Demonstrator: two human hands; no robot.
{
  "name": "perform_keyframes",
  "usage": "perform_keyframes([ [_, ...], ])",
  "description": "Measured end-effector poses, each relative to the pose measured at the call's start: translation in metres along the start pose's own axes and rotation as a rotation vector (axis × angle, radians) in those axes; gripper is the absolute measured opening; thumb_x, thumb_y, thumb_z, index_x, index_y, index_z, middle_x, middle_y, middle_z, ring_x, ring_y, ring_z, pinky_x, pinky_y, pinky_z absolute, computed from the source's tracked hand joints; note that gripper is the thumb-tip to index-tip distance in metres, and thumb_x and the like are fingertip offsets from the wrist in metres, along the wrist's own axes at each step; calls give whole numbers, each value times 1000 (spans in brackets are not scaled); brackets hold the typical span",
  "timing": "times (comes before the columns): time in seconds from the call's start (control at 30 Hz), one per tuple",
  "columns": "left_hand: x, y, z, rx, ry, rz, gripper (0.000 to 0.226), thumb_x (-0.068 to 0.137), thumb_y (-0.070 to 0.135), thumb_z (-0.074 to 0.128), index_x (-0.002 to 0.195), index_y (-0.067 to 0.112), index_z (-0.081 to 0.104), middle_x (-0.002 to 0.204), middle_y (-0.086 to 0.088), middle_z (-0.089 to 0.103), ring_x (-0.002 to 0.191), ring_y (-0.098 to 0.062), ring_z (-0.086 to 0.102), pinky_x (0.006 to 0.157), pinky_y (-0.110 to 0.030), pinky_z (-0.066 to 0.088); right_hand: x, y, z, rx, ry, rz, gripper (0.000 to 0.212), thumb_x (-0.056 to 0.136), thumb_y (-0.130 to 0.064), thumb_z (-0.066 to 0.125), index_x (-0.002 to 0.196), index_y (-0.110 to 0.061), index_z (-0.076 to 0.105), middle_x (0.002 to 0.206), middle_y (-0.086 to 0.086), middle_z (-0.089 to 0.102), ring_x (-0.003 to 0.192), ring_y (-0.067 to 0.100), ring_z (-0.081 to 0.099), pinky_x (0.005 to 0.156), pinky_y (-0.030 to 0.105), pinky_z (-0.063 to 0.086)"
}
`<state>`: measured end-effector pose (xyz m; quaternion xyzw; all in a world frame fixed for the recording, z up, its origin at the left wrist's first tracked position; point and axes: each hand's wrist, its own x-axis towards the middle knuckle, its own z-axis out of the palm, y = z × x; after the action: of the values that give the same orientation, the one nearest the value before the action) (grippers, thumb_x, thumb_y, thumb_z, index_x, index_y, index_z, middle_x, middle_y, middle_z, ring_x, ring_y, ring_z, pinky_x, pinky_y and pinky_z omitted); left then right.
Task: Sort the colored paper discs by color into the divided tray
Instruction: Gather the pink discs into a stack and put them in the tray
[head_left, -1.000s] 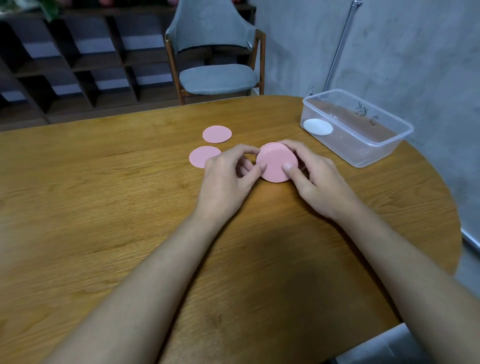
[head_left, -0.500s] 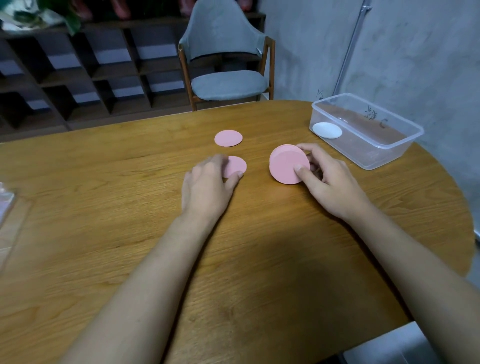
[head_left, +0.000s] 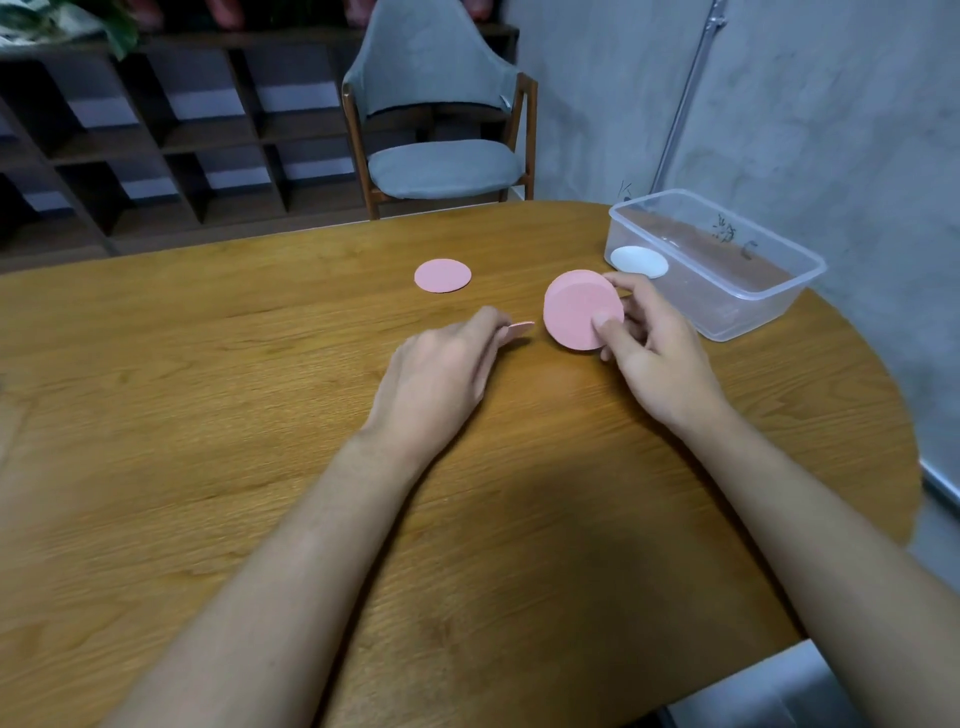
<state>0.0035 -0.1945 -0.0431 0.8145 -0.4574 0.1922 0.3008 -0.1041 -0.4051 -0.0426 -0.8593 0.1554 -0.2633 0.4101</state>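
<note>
My right hand (head_left: 649, 353) holds a stack of round pink discs (head_left: 579, 309) tilted up at center frame. My left hand (head_left: 441, 374) pinches one pink disc (head_left: 519, 329) just above the desk (head_left: 208, 415). Another disc (head_left: 442, 275) lies flat farther up.

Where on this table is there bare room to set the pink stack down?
Bare wood lies left of the left hand and near the table edge. Crowded: between the lone pink disc, pink stack, right hand and clear tub.

Grey chair (head_left: 436, 130) & dark shelves (head_left: 171, 140) behind wood table (head_left: 208, 415), grey concrete wall (head_left: 831, 104).
</note>
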Motion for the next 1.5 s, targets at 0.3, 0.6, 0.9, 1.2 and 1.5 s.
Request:
perform_keyframes([
  [0.3, 1, 13, 10, -438, 114, -201, 12, 87, 6, 74, 98, 11, 70, 85, 3, 75, 71, -7, 70, 66, -19, 57, -5, -9, 1, -10, -93, -64, 36, 100, -22, 56, 133, -36, 59, 91, 2, 70, 79, 18, 67, 89, 52, 54],
  [0.6, 5, 9, 13, -456, 134, -312, 22, 85, 25, 87, 99, 15, 73, 83, 5, 73, 72, -8, 70, 68, -13, 55, -8, -14, 5, -6, -204, -70, 40, 106, -28, 41, 140, -43, 56, 87, 5, 68, 84, 17, 65, 89, 50, 53],
  [0.9, 7, 13, 9, -381, 66, -338, 38, 91, 31, 80, 128, 22, 75, 102, 10, 81, 78, 5, 70, 75, 0, 43, -12, -19, 6, -24, -267, -69, 59, 101, -18, 37, 159, -29, 38, 94, -42, 60, 84, -3, 58, 83, 9, 41],
  [1.2, 5, 10, 10, -369, 99, -247, 33, 86, 28, 85, 116, 18, 79, 91, 6, 80, 71, -1, 72, 73, -7, 50, -14, -21, 8, -277, -305, -96, 62, 110, -40, 43, 165, -28, 18, 165, -12, 32, 151, 7, 27, 115, 19, 18],
  [1.5, 22, -29, 14, -172, 10, -246, 40, 95, 47, 63, 121, 19, 72, 114, 3, 75, 105, -15, 70, 92, -39, 56, -7, -6, 7, -173, -193, -151, 28, 103, -31, 59, 131, -30, 55, 102, 3, 67, 85, 12, 58, 72, 21, 44],
])
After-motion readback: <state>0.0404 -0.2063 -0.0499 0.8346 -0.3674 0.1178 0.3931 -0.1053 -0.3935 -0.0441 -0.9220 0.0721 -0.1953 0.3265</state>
